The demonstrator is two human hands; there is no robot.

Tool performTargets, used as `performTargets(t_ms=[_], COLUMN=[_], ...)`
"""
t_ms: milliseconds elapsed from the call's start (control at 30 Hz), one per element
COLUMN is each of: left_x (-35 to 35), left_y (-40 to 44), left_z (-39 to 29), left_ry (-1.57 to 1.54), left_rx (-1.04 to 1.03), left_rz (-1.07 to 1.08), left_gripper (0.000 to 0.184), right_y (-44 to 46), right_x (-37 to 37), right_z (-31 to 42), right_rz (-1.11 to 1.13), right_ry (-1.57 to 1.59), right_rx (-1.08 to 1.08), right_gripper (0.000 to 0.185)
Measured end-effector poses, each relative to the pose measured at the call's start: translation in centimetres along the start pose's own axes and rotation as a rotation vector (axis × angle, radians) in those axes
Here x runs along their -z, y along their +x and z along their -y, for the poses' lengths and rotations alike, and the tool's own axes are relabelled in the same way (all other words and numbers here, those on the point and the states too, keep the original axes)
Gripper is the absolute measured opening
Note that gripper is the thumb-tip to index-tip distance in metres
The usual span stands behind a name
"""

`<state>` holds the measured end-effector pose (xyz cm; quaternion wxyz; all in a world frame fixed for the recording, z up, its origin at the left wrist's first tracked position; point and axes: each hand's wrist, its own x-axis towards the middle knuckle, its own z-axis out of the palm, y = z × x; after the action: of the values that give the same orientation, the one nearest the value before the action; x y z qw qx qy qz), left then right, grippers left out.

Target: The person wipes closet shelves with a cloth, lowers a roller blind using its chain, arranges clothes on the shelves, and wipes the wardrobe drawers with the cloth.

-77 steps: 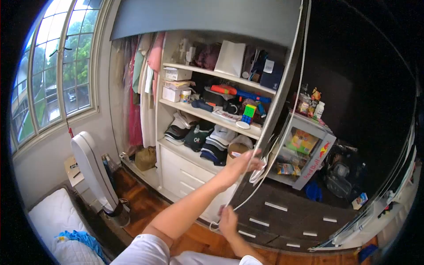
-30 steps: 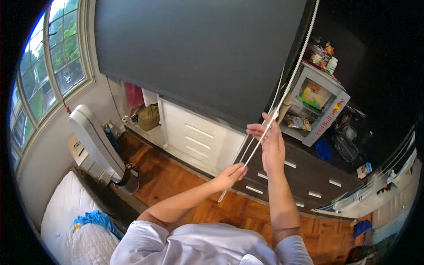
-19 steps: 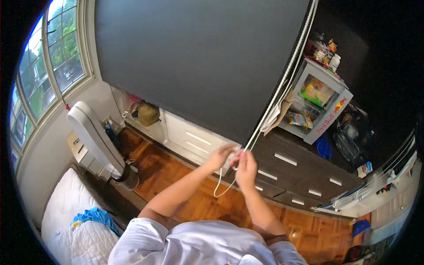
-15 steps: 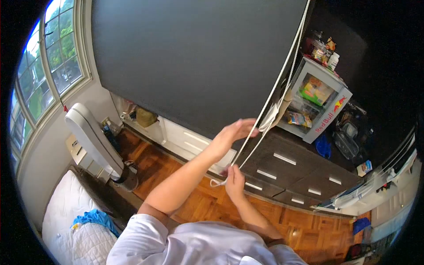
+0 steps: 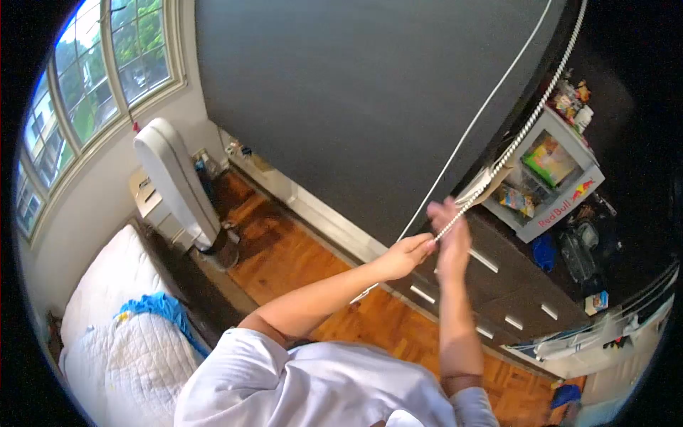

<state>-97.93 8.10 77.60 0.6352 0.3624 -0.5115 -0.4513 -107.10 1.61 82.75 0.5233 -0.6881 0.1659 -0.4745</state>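
My left hand is closed, thumb and fingers pinching a white beaded blind chain that runs up to the upper right. Right beside it is my right hand, raised at the chain and smeared by motion, so its grip is unclear. The chain's other strand, a thinner white line, slants down behind my left hand, and a loose end hangs below my wrist. Beyond both hands, a dark grey roller blind hangs over most of the wall ahead.
A dark chest of drawers stands at right, bearing a Red Bull mini fridge with packets inside. Left are a tall bladeless fan, a bed with a blue cloth, and windows. Parquet floor lies below.
My left hand has moved down and rightward onto the beaded chain; my right hand has risen beside it. The blind's lower edge hangs lower, covering more of the white unit. The view has shifted.
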Motion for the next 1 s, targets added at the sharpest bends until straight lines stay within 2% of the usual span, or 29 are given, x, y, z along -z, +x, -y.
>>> performTargets(t_ms=[100, 133, 233, 300, 333, 433, 467, 533, 600, 633, 667, 733, 767, 800, 867, 933, 1000], left_x=[0.3, 0.5, 1.3, 2.3, 2.8, 5.2, 4.4, 3.3, 1.6, 1.4, 0.9, -0.8, -1.6, -2.4, -4.1, -4.5, -4.8], left_y=[-1.2, -1.6, -2.7, -3.1, -3.3, -2.3, -1.7, 0.3, 2.5, 3.9, 4.7, 7.0, 8.1, 9.1, 9.6, 9.4, 9.3], left_z=[3.9, 4.6, 6.7, 8.4, 7.4, 12.0, 9.4, 5.7, 1.7, 1.6, -0.9, -3.4, -4.2, -5.0, -6.6, -5.5, -2.7], left_ry=[0.190, 0.257, 0.355, 0.403, 0.431, 0.494, 0.678, 0.505, 0.362, 0.080, 0.215, 0.231, 0.168, 0.105, -0.029, 0.107, 0.151], left_rx=[0.049, 0.042, 0.061, 0.111, 0.256, 0.257, 0.253, 0.098, 0.034, -0.064, -0.151, -0.271, -0.276, -0.282, -0.291, -0.290, -0.288], left_rz=[-0.052, -0.070, -0.088, -0.077, 0.006, 0.008, -0.171, -0.397, -0.392, -0.320, -0.272, -0.309, -0.263, -0.215, -0.122, -0.127, -0.205], left_gripper=[0.026, 0.026, 0.027, 0.028, 0.029, 0.027, 0.031, 0.036, 0.036, 0.034, 0.034, 0.036, 0.037, 0.038, 0.032, 0.027, 0.027], right_y=[3.5, 3.8, 3.6, 1.9, 1.0, -1.9, -2.8, -4.2, -4.9, -5.1, -5.4, -5.5, -5.5, -5.4, -5.8, -6.6, -7.9], right_x=[-0.6, -1.3, -0.8, -1.6, -1.5, -1.3, -1.3, -1.0, -0.2, 0.4, 1.4, 1.5, 1.6, 1.3, 1.7, 2.5, 3.2], right_z=[3.8, 4.8, 1.8, 0.4, -0.8, -4.1, -4.9, -5.9, -8.0, -9.1, -9.8, -8.9, -8.5, -8.6, -9.8, -11.8, -13.2], right_rz=[0.027, -0.050, -0.036, -0.128, -0.121, -0.122, -0.123, -0.105, -0.206, -0.255, -0.242, -0.169, -0.135, -0.189, -0.160, -0.119, -0.018], right_ry=[0.098, 0.087, 0.100, -0.017, -0.042, -0.116, -0.140, -0.178, -0.294, -0.349, -0.441, -0.349, -0.305, -0.256, -0.323, -0.400, -0.454], right_rx=[0.104, 0.095, 0.029, 0.064, 0.065, 0.014, 0.011, 0.014, 0.056, 0.082, 0.011, -0.039, -0.063, -0.030, -0.039, -0.022, -0.161], right_gripper=[0.049, 0.043, 0.040, 0.039, 0.039, 0.038, 0.037, 0.033, 0.037, 0.039, 0.039, 0.040, 0.040, 0.028, 0.028, 0.028, 0.029])
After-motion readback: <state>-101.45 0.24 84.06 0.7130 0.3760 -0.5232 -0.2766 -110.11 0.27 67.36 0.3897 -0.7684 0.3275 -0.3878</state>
